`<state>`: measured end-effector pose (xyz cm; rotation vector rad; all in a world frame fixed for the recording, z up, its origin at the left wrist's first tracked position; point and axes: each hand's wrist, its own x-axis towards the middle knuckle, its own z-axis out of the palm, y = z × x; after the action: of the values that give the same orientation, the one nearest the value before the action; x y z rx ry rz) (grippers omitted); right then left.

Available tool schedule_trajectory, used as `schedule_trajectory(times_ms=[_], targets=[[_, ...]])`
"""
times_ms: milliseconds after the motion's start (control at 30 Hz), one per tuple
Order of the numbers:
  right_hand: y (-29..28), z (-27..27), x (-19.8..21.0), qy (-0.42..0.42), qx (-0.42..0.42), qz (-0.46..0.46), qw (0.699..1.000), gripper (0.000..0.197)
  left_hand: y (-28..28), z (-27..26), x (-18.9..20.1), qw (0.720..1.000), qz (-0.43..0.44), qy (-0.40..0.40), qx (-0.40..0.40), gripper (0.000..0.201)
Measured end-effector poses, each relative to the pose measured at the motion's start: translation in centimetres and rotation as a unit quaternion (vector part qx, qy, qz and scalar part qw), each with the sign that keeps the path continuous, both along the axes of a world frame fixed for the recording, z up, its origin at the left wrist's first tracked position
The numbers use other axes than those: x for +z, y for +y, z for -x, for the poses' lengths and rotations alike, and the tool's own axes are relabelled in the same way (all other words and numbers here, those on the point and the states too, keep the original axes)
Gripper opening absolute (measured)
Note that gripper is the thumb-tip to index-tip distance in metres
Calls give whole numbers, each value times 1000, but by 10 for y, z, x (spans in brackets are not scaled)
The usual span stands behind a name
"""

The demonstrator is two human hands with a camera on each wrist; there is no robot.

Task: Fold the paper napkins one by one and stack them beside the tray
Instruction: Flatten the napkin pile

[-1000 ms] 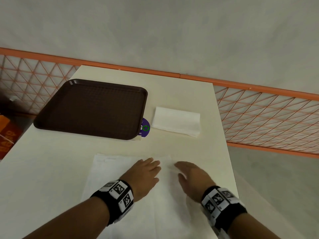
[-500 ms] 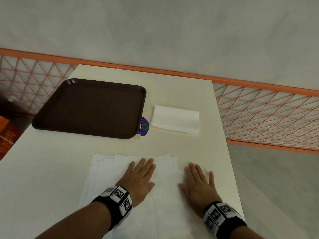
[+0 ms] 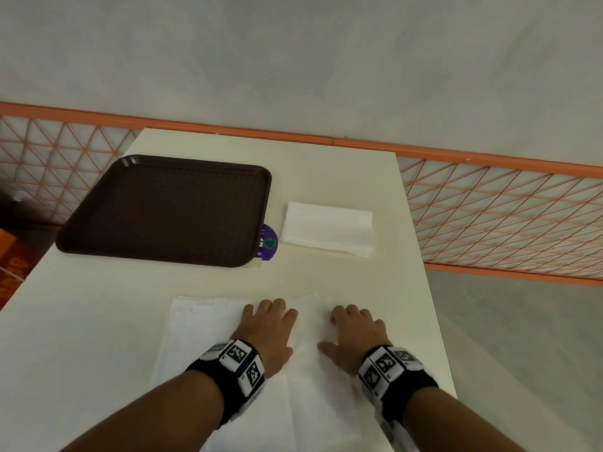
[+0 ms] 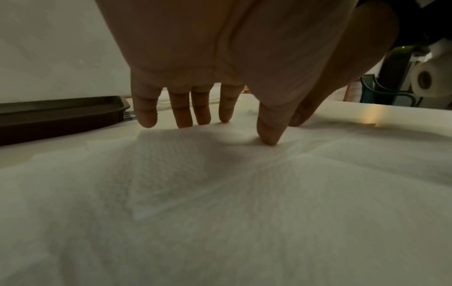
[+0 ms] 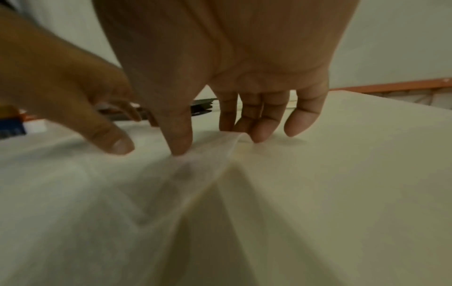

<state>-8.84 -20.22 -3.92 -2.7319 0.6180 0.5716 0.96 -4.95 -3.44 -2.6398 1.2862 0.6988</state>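
Note:
A pile of unfolded white napkins point(image 3: 208, 334) lies at the table's front edge. My left hand point(image 3: 270, 324) rests on it with bent fingers, the fingertips point(image 4: 181, 120) and thumb pressing the top sheet point(image 4: 220, 193). Just to the right, my right hand point(image 3: 355, 331) has its fingers curled at the sheet's right edge. In the right wrist view that edge point(image 5: 220, 154) rises in a ridge between the thumb and fingertips of the right hand point(image 5: 217, 142), which pinch it. A brown tray point(image 3: 163, 210) sits at the back left, and the stack of folded napkins point(image 3: 326, 228) lies beside it on the right.
A purple round sticker point(image 3: 269, 243) shows between tray and stack. The cream table point(image 3: 342, 164) ends close to my right hand at its right edge point(image 3: 434, 321). An orange lattice fence point(image 3: 505, 216) runs behind and to the right. An orange box point(image 3: 6, 256) sits low at the left.
Half a second ago both hands lay flat with straight fingers. Now the fingers of both are curled, and the right hand has shifted left onto the sheet's edge, lifting it.

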Motion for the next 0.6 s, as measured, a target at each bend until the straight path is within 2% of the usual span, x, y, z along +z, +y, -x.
schedule_trajectory(times_ms=[133,267,400,500,600], targets=[[-2,-9,5,63,-20,-31,997,45,-4,-3,1,999,-7,22,29,63],[-4,-14,9,75,-51,-74,993,27,-4,-3,1,998,-13,33,44,69],[-1,-11,10,17,-76,-144,986,17,-7,-3,2,998,-17,33,43,75],[3,-5,14,-38,-55,-181,981,18,-8,-2,3,1000,-10,24,17,75],[5,1,19,-80,-24,-217,973,18,-8,-6,6,997,47,63,-9,62]])
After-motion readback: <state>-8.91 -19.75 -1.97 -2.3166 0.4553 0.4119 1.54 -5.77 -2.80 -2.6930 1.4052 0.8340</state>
